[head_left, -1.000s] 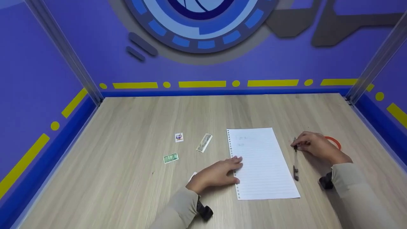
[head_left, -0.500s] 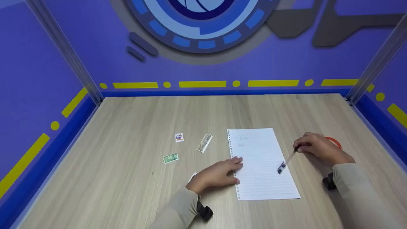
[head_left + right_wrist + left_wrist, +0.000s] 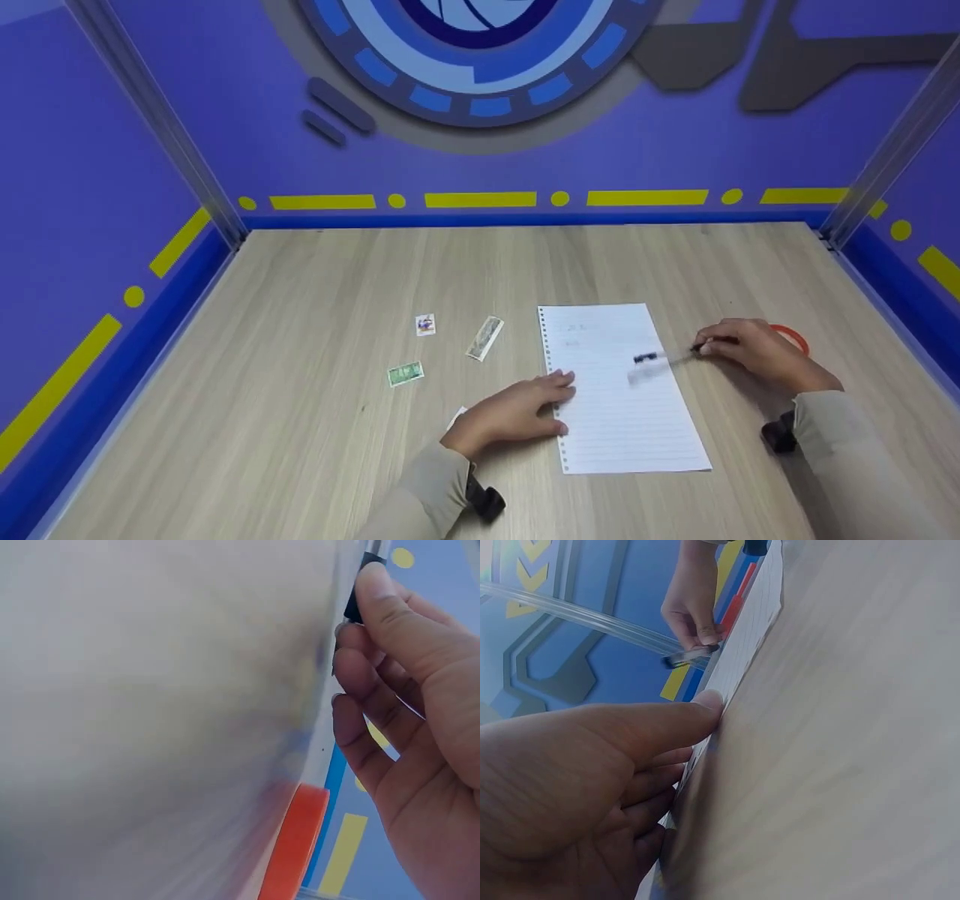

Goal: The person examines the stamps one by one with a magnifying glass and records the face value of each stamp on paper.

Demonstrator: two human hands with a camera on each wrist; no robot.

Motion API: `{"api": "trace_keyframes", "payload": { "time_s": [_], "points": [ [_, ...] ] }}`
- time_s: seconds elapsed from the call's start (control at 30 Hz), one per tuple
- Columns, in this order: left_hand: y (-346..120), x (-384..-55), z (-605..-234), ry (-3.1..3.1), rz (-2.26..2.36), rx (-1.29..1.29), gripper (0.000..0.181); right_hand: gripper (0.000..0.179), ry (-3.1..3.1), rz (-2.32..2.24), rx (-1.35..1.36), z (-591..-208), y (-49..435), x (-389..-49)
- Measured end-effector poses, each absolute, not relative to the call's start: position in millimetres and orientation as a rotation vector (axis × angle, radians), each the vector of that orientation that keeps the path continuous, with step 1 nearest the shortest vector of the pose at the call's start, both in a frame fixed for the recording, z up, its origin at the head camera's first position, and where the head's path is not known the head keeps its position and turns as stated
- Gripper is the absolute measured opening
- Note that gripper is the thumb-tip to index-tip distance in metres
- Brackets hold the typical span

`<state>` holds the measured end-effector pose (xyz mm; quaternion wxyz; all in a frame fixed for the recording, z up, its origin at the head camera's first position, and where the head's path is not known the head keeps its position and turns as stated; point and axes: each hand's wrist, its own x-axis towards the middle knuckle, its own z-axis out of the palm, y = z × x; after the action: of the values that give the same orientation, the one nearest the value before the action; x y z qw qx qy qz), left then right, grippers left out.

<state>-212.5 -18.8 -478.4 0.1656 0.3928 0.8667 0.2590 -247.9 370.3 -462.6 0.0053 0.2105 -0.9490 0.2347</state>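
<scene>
A sheet of lined, hole-punched paper (image 3: 622, 420) lies on the table with faint marks near its top. My left hand (image 3: 517, 409) rests at its punched left edge, fingers and thumb extended onto the paper; the left wrist view shows the thumb (image 3: 675, 726) along that edge. Right of the sheet, my right hand (image 3: 757, 352) pinches a clear pen (image 3: 645, 358) by its black end, between thumb and fingertips. The pen points left over the paper, its far part blurred. In the right wrist view the black part of the pen (image 3: 365, 589) shows under the thumb.
Left of the paper lie a small picture stamp (image 3: 425, 324), a green stamp (image 3: 406, 373) and a long narrow stamp (image 3: 485, 337). A white paper corner (image 3: 456, 417) peeks from behind the left hand. An orange ring (image 3: 793, 339) lies behind the right hand. Blue-purple walls (image 3: 480, 169) enclose the table.
The pen, first lengthwise beside the paper, has swung leftward over the sheet in my right hand's fingers. That hand shifted slightly right; the left hand stays put on the paper.
</scene>
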Motion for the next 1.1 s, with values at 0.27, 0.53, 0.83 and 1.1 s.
{"api": "trace_keyframes", "payload": {
  "time_s": [0.27,0.53,0.83,1.1],
  "points": [
    [-19,-212,-477,2.464,0.734,1.118,0.057,0.026,-2.982,0.982,0.441,-451,356,-245],
    [-19,-213,-479,2.462,0.738,1.100,0.057,0.024,-2.797,1.232,0.454,-452,339,-242],
    [-19,-213,-480,2.467,0.735,1.109,0.057,0.033,-2.749,1.479,0.348,-456,318,-240],
    [-19,-213,-479,2.465,0.736,1.123,0.057,0.027,-2.761,1.567,0.293,-465,296,-241]
  ]
}}
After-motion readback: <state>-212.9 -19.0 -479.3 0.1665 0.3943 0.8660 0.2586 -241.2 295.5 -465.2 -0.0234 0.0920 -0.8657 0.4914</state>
